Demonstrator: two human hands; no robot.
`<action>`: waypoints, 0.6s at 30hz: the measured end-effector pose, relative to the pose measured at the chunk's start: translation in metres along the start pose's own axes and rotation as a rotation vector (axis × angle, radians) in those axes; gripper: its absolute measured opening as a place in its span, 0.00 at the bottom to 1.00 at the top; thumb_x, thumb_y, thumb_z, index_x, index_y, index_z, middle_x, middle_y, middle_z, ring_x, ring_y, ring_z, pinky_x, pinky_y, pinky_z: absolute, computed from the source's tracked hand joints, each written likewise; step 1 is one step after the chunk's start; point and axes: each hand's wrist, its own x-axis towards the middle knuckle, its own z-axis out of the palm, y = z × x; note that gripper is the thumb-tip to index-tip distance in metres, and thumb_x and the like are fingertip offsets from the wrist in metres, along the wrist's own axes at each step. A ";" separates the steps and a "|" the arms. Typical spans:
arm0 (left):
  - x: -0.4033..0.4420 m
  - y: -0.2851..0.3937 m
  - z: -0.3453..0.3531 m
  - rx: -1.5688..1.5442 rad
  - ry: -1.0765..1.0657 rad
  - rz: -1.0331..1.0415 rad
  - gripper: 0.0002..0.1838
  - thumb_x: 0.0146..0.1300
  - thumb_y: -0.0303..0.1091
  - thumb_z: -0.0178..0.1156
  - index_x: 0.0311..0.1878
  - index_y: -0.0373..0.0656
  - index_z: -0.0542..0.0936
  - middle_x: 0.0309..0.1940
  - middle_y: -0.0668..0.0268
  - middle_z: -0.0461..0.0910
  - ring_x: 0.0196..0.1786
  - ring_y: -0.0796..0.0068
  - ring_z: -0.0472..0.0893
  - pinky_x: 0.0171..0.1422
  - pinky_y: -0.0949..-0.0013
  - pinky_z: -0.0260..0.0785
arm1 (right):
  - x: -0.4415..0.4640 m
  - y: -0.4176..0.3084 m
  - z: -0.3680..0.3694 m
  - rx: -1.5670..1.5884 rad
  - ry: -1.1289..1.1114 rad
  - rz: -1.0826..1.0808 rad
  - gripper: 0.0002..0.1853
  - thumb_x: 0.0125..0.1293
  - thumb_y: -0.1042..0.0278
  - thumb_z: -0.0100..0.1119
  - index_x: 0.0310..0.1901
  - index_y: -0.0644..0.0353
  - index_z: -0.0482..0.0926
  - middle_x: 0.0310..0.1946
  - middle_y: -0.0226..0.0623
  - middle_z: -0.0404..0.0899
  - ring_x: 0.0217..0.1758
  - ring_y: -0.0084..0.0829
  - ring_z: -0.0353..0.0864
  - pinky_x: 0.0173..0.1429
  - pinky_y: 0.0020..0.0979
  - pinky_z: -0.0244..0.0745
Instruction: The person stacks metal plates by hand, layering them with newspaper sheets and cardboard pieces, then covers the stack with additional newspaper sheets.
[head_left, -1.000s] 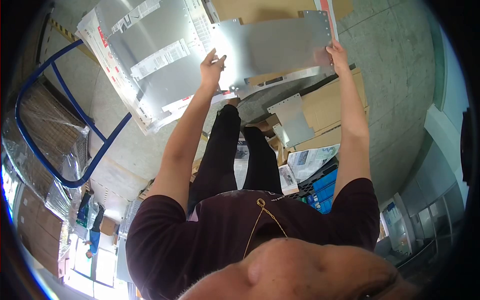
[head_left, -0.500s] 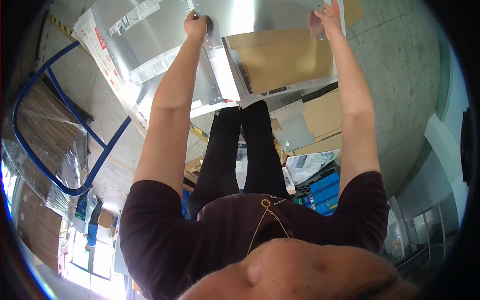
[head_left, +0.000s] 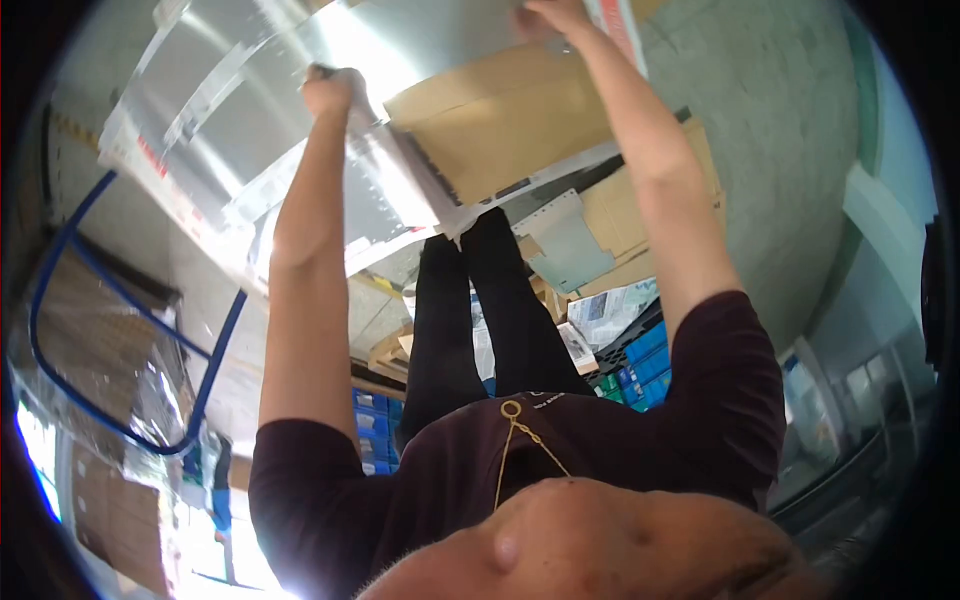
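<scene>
My left hand (head_left: 328, 92) is closed on the edge of a thin, shiny metal sheet (head_left: 430, 38). Near the top of the view, my right hand (head_left: 556, 17) pinches that sheet toward its right side; its fingertips are blurred. Below the sheet lies brown cardboard (head_left: 500, 125), bordered by whitish printed paper. Further metal sheets (head_left: 245, 120) with rows of small holes spread to the left, with strips of printed paper (head_left: 150, 150) along them. The sheet's far edge is cut off by the frame.
A blue tubular frame (head_left: 220, 355) stands at left beside plastic-wrapped stock (head_left: 110, 330). Around my legs are a grey metal plate (head_left: 570, 245), flat cardboard (head_left: 640, 215), newspaper (head_left: 610, 310) and blue bins (head_left: 650, 365). Another person (head_left: 221, 490) is far behind at lower left.
The view has shifted and turned, so sheets and cardboard appear farther left and more tilted. Both hands keep hold of the metal sheet; my right hand now sits closer to the top edge.
</scene>
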 end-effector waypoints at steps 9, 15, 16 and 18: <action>-0.011 0.016 0.005 -0.007 -0.074 -0.137 0.31 0.43 0.39 0.66 0.53 0.39 0.73 0.43 0.54 0.79 0.46 0.59 0.80 0.52 0.63 0.72 | -0.023 -0.044 -0.013 -0.301 0.074 0.085 0.31 0.47 0.56 0.61 0.55 0.60 0.72 0.49 0.50 0.75 0.54 0.47 0.74 0.57 0.41 0.69; -0.012 0.011 0.014 0.095 -0.180 -0.185 0.49 0.41 0.42 0.68 0.67 0.37 0.56 0.59 0.51 0.63 0.58 0.55 0.71 0.64 0.62 0.64 | -0.010 0.008 0.006 -0.208 0.187 -0.129 0.29 0.49 0.58 0.60 0.54 0.60 0.73 0.48 0.51 0.76 0.53 0.48 0.74 0.57 0.42 0.68; -0.011 0.009 0.015 0.102 -0.198 -0.182 0.52 0.41 0.42 0.68 0.69 0.36 0.54 0.61 0.51 0.60 0.60 0.54 0.69 0.65 0.62 0.62 | -0.015 0.016 0.009 -0.156 0.230 -0.165 0.28 0.49 0.59 0.60 0.54 0.61 0.73 0.48 0.51 0.76 0.52 0.48 0.74 0.57 0.43 0.68; -0.006 -0.007 0.020 0.026 -0.163 -0.102 0.45 0.42 0.39 0.70 0.63 0.35 0.60 0.56 0.49 0.68 0.55 0.59 0.73 0.57 0.64 0.68 | -0.037 0.038 0.029 -0.288 0.506 -0.187 0.23 0.53 0.62 0.59 0.50 0.63 0.74 0.45 0.50 0.76 0.50 0.46 0.75 0.56 0.42 0.68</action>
